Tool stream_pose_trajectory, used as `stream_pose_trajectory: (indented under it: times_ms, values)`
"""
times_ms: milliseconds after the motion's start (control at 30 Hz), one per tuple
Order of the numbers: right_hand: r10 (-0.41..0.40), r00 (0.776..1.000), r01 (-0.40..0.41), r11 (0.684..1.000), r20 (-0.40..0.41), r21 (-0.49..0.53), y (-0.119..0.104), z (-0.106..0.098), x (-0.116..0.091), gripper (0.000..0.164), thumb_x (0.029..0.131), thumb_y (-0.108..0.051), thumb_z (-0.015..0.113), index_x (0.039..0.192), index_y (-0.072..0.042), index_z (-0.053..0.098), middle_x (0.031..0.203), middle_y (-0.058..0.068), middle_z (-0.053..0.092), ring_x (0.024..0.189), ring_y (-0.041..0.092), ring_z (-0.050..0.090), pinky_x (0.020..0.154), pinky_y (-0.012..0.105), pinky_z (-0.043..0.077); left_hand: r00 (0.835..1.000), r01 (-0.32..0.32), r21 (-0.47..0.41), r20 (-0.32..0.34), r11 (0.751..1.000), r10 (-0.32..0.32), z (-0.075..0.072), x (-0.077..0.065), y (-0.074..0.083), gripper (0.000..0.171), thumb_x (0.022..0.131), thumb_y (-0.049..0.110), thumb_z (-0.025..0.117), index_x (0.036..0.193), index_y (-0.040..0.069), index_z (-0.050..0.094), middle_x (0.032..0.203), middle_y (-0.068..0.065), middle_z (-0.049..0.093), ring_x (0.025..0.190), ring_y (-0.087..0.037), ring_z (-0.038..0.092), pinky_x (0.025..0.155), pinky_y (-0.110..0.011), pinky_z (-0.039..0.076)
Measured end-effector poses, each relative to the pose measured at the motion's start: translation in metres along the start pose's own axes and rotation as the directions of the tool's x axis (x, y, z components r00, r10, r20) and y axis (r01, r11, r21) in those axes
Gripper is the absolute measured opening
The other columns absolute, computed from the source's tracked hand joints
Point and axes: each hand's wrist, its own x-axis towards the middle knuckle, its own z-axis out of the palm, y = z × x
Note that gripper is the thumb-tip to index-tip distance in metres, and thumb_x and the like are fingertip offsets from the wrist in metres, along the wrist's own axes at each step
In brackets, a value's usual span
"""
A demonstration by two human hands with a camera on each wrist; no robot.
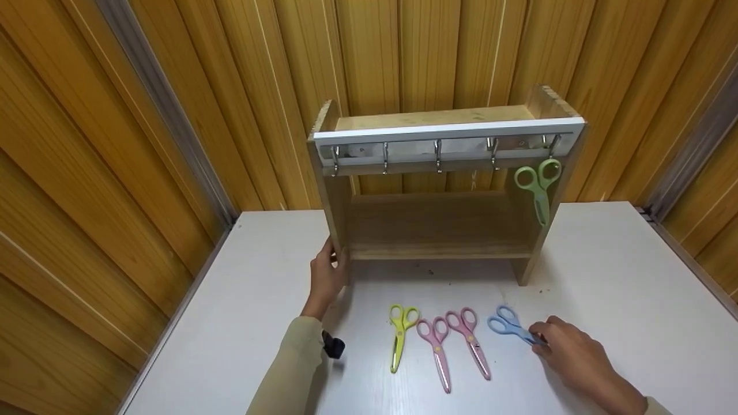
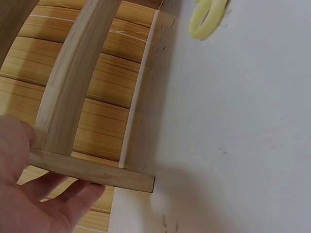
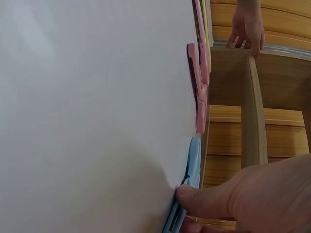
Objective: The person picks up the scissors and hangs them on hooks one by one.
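Observation:
A wooden shelf rack (image 1: 438, 227) stands on the white table. My left hand (image 1: 327, 278) grips the lower part of its left side panel (image 2: 97, 174), thumb on one face and fingers behind. Near the table's front right, my right hand (image 1: 576, 353) pinches a pair of blue scissors (image 1: 523, 333) at the blade end, thumb on top, handle loops pointing toward the rack. The blade is mostly hidden by the fingers. Green scissors (image 1: 541, 199) hang by one loop from the rightmost hook (image 1: 554, 144) on the rack's front rail.
Yellow scissors (image 1: 399, 337) and two pink scissors (image 1: 441, 360) lie left of the blue ones, loops toward the rack. Several metal hooks (image 1: 438, 155) line the white rail (image 1: 461, 128). Wood-patterned walls (image 1: 86, 230) enclose the table (image 1: 230, 346) at the back and sides.

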Motion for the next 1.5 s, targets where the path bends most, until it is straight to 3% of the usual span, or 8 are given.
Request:
stream_pose_trajectory:
  times_ms: [667, 1133, 1500]
  values:
    - [-0.012, 1.0, 0.012, 1.0, 0.01, 0.004, 0.003, -0.005, 0.004, 0.019, 0.081, -0.001, 0.083, 0.098, -0.007, 0.076, 0.078, 0.001, 0.055, 0.069, 0.019, 0.051, 0.053, 0.035, 0.042, 1.0, 0.017, -0.008, 0.004, 1.0, -0.017, -0.001, -0.001, 0.0, 0.052, 0.107, 0.016, 0.056, 0.157, 0.009, 0.042, 0.135, -0.014, 0.065, 0.112, -0.025, 0.067, 0.09, -0.038, 0.058]
    - [-0.016, 1.0, 0.016, 1.0, 0.019, -0.003, 0.005, -0.009, 0.008, 0.015, 0.082, -0.003, 0.084, 0.09, -0.01, 0.073, 0.079, -0.002, 0.063, 0.07, 0.019, 0.052, 0.055, 0.035, 0.043, 1.0, 0.009, 0.001, 0.001, 1.0, -0.009, -0.001, 0.0, 0.001, 0.051, 0.106, 0.014, 0.056, 0.156, 0.008, 0.043, 0.135, -0.014, 0.065, 0.111, -0.025, 0.067, 0.091, -0.038, 0.058]
    - [-0.107, 0.99, 0.105, 0.994, -0.093, -0.029, -0.007, -0.045, 0.015, 0.016, 0.081, 0.001, 0.083, 0.091, -0.01, 0.075, 0.081, -0.001, 0.067, 0.068, 0.018, 0.052, 0.055, 0.035, 0.044, 0.999, -0.041, -0.005, -0.006, 0.999, 0.041, -0.002, -0.001, -0.003, 0.053, 0.105, 0.011, 0.057, 0.156, 0.006, 0.041, 0.137, -0.017, 0.064, 0.111, -0.028, 0.068, 0.091, -0.039, 0.058]
